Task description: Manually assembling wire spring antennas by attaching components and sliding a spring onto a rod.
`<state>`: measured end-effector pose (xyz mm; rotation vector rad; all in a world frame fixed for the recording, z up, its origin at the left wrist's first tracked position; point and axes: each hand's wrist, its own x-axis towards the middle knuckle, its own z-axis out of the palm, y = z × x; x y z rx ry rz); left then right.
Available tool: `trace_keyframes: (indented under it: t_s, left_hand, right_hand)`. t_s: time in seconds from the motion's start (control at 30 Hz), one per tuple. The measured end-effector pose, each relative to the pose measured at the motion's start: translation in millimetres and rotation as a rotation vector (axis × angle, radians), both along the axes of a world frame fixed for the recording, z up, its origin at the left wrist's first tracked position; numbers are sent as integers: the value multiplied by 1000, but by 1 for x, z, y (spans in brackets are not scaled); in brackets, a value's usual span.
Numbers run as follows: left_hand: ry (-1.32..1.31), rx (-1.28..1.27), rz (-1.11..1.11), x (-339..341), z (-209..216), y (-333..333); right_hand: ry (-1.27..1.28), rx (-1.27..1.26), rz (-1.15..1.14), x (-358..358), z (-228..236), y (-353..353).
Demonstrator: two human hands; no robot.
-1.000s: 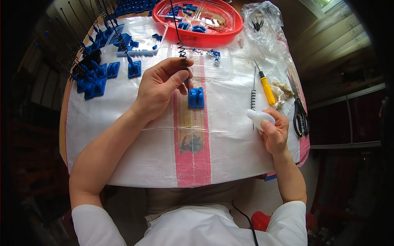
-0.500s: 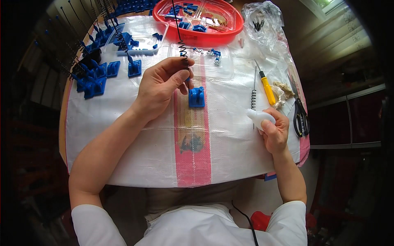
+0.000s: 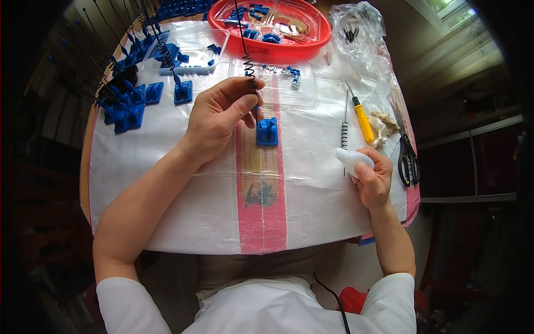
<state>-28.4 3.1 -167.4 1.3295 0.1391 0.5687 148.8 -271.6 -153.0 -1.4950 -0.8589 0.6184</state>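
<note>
Pinched in the fingers of my left hand (image 3: 225,111) is a black wire with a coiled spring section (image 3: 249,68), held upright. A small blue piece shows at the wire's lower part, partly covered by my fingers. Just below and to the right of these fingertips, a blue plastic base (image 3: 267,133) with a raised post sits on the table. My right hand (image 3: 371,177) is closed around a small white squeeze bottle (image 3: 356,161), its nozzle tilted toward the upper left. A second black coiled wire (image 3: 344,133) lies on the table, passing behind the bottle.
A yellow-handled screwdriver (image 3: 363,122) and black scissors (image 3: 408,161) lie at the right. Blue bases with upright wires (image 3: 128,114) crowd the left. At the back are a clear tray (image 3: 214,64), a red basin (image 3: 289,53) of blue parts and a plastic bag (image 3: 367,47).
Hardly anything differs. Both hands keep their places and their holds on the coiled wire and the white bottle; the whole view has shifted very slightly.
</note>
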Motion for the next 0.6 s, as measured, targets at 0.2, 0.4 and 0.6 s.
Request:
trace_keyframes:
  t_s: [0.2,0.4,0.6]
  left_hand:
    - [4,10,0,1,1,0]
    - [9,13,5,0,0,0]
    - [7,7,1,0,0,0]
  right_hand:
    - [10,-1,1,0,1,-1]
    - [2,-6,5,1,-1,-1]
    - [-3,3,4,1,-1,0]
